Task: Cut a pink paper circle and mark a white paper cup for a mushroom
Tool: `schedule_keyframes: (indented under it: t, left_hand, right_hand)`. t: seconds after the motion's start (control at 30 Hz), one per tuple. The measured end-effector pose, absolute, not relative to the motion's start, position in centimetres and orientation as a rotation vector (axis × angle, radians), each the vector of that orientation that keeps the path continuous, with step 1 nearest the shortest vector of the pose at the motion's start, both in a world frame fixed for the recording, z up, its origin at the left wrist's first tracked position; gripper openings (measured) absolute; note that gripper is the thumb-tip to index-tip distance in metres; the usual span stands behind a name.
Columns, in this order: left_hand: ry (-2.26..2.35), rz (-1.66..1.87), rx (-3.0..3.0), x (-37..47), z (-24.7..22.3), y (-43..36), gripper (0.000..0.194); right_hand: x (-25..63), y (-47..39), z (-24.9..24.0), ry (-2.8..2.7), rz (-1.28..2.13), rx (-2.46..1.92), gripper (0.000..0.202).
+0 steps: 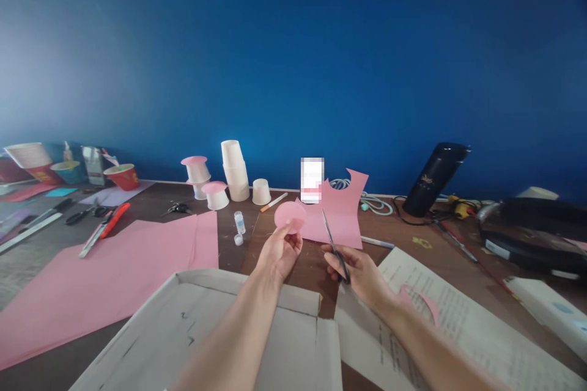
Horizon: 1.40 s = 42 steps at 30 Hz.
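Between the thumb and fingers of my left hand is a round pink paper disc, held up above the table. My right hand grips dark-handled scissors, whose blades point up and away from me, a little to the right of the disc. Behind the scissors a pink sheet with curved cut-outs lies on the table. A curved pink scrap rests on printed pages near my right forearm. The white cardboard lies beneath my left forearm.
White cups, some others topped with pink discs, stand at the back beside a glue stick. Large pink sheets and a red cutter lie left. A black bottle and cables stand back right.
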<state>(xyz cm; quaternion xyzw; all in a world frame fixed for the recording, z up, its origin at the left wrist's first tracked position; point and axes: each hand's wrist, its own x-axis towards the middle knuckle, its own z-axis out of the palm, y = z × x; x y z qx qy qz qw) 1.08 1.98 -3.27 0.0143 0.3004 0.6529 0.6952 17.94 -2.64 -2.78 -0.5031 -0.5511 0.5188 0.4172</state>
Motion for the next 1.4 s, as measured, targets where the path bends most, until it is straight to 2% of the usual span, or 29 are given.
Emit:
schedule_keyframes:
  t: [0.4,0.93,1.4]
  left_hand:
    - [0.627,1.450,0.060,1.0,-3.8,2.1,0.018]
    - [0.609,1.404,0.085,1.3,-3.2,1.7,0.010]
    - [0.618,1.371,0.121,1.6,-2.9,1.4,0.005]
  right_hand:
    - [17.8,-2.7,-2.6,-1.395,1.303,-1.275,0.049]
    - [17.9,-2.7,-3.2,-1.339,1.389,-1.186,0.049]
    - [18.4,-2.6,-4.0,-1.506,1.245,-1.191,0.052]
